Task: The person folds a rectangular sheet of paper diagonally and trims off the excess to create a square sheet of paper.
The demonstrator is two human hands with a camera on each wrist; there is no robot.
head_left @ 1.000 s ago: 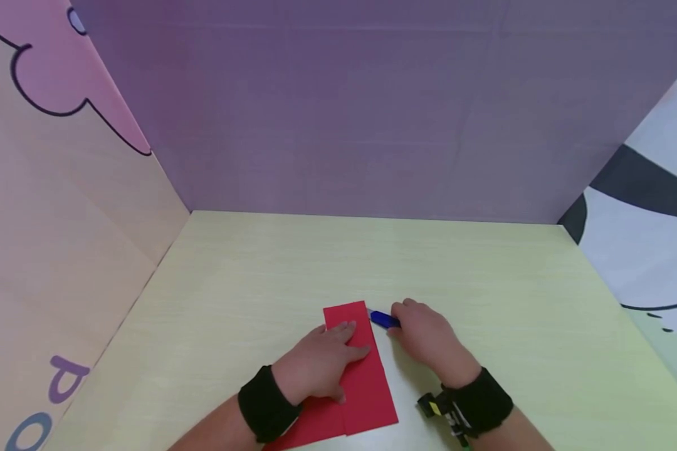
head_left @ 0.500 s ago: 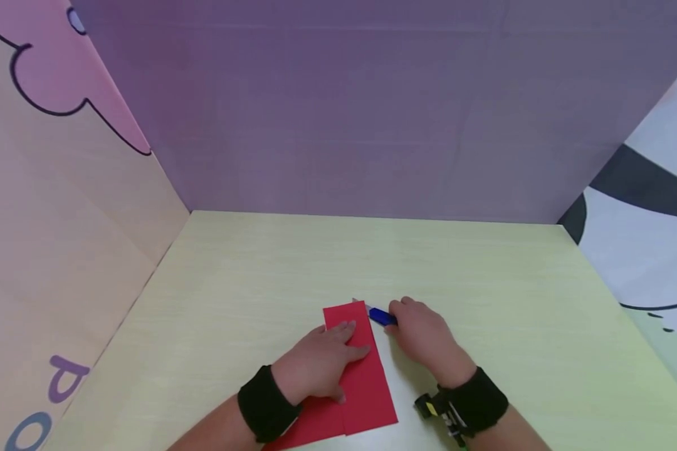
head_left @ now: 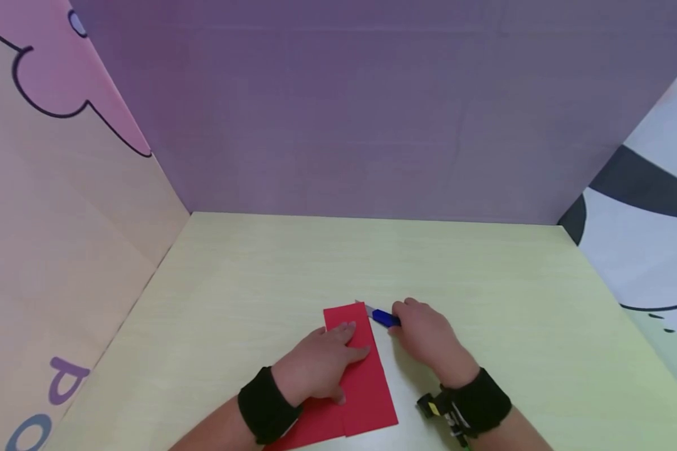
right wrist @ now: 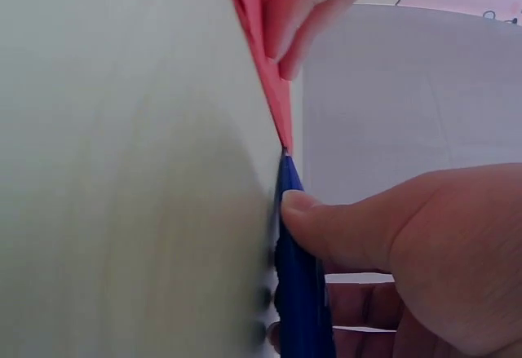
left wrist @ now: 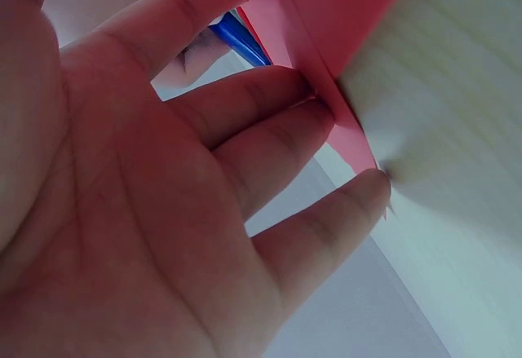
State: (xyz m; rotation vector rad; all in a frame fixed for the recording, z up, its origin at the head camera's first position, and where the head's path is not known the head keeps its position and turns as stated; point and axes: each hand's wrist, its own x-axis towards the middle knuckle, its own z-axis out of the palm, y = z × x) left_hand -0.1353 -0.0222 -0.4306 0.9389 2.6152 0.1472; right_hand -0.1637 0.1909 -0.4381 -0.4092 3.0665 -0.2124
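Folded red paper (head_left: 369, 398) lies on the table near its front. My left hand (head_left: 318, 363) rests on it with fingers spread, and in the left wrist view the fingertips (left wrist: 375, 183) touch the paper along its edge. On the right side, my right hand (head_left: 429, 338) grips a blue utility knife (head_left: 385, 318), the thumb pressed along its handle in the right wrist view. The knife's blade (head_left: 369, 310) points left at the paper's far right corner. Part of the blade is hidden under the corner, and its tip shows just past the far edge.
A pale wood-grain table (head_left: 248, 269) spreads around the hands. A purple panel (head_left: 372, 113) stands at the back, with printed panels on the left (head_left: 62, 219) and right (head_left: 649, 181). Both wrists wear black bands (head_left: 267, 404).
The right hand moved the knife slightly left, bringing the blade tip out past the paper's far edge, then drew it back a little to the right. The left hand stayed in place.
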